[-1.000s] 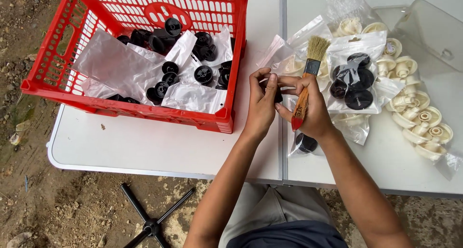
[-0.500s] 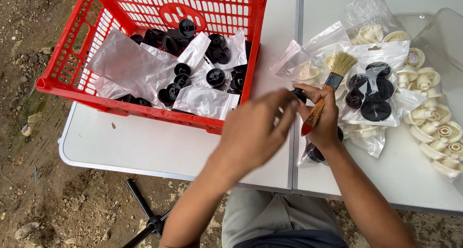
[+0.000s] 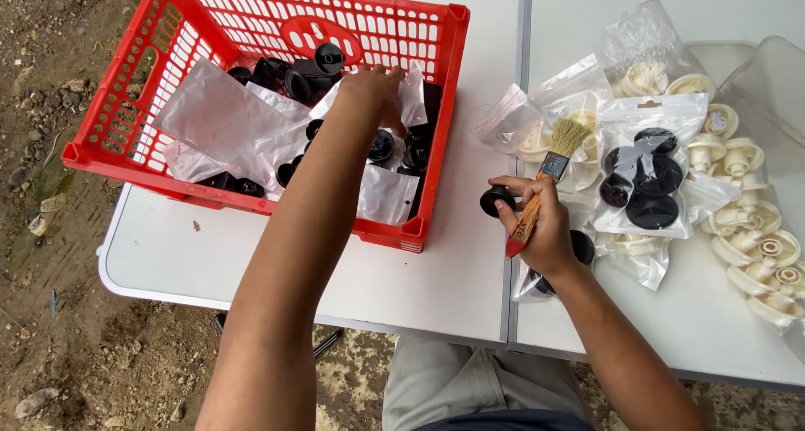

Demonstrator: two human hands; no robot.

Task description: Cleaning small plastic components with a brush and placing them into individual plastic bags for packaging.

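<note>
— Head view first: where were the hands?

— Left hand (image 3: 369,91) was stretched out into the red plastic crate (image 3: 134,104), fingers curled down among the black round knobs (image 3: 381,144) and clear plastic bags (image 3: 222,121) there. Whether it had closed on a knob or only touched the pile, I could not tell; the fingertips were hidden behind the hand itself.

— And the other?

— Right hand (image 3: 541,221) sat near the seam of the white folding table (image 3: 453,272), gripping a paintbrush (image 3: 545,184) and pinching a single black knob (image 3: 496,199) at its fingertips.

— How did the brush lie?

— Its long axis ran on a slant, red handle tip toward the person, bristles pointing away and to the right, toward the sealed bag of black knobs (image 3: 641,179).

— Which hand was nearer the crate's knobs?

— Left one, already among them. They lay ahead and to the left of the right hand, well apart from it, across the crate wall.

— Anything hard to read?

— Cream-coloured knobs (image 3: 755,246) ran off the right edge, a clear container (image 3: 767,79) was cut off, and another dark part lay half hidden under the right wrist.
</note>
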